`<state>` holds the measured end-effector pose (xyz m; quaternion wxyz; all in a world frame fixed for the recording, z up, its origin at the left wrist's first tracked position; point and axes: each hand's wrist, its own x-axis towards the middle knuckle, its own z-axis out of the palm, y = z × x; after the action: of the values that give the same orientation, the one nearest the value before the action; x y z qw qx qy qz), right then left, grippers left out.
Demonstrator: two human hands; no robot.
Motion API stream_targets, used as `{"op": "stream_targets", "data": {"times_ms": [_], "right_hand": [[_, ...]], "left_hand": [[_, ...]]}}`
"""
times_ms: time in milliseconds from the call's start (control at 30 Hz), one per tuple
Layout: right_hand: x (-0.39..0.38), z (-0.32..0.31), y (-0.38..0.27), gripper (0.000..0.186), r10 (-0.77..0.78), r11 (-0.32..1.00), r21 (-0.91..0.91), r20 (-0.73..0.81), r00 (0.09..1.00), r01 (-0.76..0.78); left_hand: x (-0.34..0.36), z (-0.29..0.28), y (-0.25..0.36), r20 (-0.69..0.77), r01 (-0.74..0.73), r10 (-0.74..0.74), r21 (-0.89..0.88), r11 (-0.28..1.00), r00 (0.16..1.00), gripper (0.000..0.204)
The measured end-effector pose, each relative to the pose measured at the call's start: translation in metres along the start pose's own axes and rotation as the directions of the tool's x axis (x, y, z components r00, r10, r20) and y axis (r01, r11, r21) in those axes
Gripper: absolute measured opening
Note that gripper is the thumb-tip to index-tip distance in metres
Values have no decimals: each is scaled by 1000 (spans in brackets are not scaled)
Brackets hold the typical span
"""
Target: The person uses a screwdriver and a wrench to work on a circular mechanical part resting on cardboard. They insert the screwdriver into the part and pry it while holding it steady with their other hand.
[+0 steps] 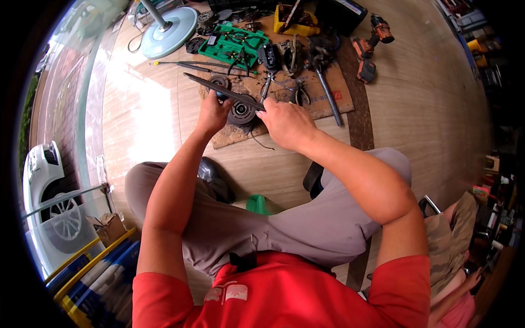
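Observation:
A long, dark, flat bar [235,95], file-like and narrower at its far left end, slants across in front of me above the cardboard. My right hand [287,121] is closed on its near right end. My left hand [212,113] is closed beside the bar's middle; a bit of blue shows at its fingers, but what they hold is mostly hidden. Just under the bar lies a dark round grooved part [241,112], like a pulley. Another round part [220,82] shows behind the bar, partly covered.
On the stained cardboard [342,82] sit a green tool case [227,46], pliers [299,94], a metal tube [328,98] and greasy parts. A yellow container [298,22], an orange-black drill [381,30] and a pale round stand base [169,35] surround it. Another person [454,240] is at right.

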<state>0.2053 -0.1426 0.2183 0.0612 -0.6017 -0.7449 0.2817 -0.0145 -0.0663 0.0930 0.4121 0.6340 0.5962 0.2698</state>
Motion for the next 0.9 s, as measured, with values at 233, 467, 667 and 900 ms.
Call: {"op": "stream_targets", "data": {"times_ms": [233, 467, 667, 900], "right_hand": [[2, 4, 4, 30, -8, 1000, 22, -30, 1000, 9], [6, -2, 1, 30, 12, 999, -50, 53, 999, -9], [8, -3, 10, 31, 29, 999, -18, -40, 999, -30], [6, -6, 6, 32, 16, 1000, -17, -5, 1000, -16]], "left_hand": [[0, 0, -4, -20, -20, 20, -8, 1000, 1000, 29], [4, -2, -20, -23, -58, 58, -34, 998, 998, 30], [3, -3, 1, 21, -45, 47, -66, 997, 999, 31], [6, -6, -6, 58, -28, 31, -55, 998, 998, 31]]}}
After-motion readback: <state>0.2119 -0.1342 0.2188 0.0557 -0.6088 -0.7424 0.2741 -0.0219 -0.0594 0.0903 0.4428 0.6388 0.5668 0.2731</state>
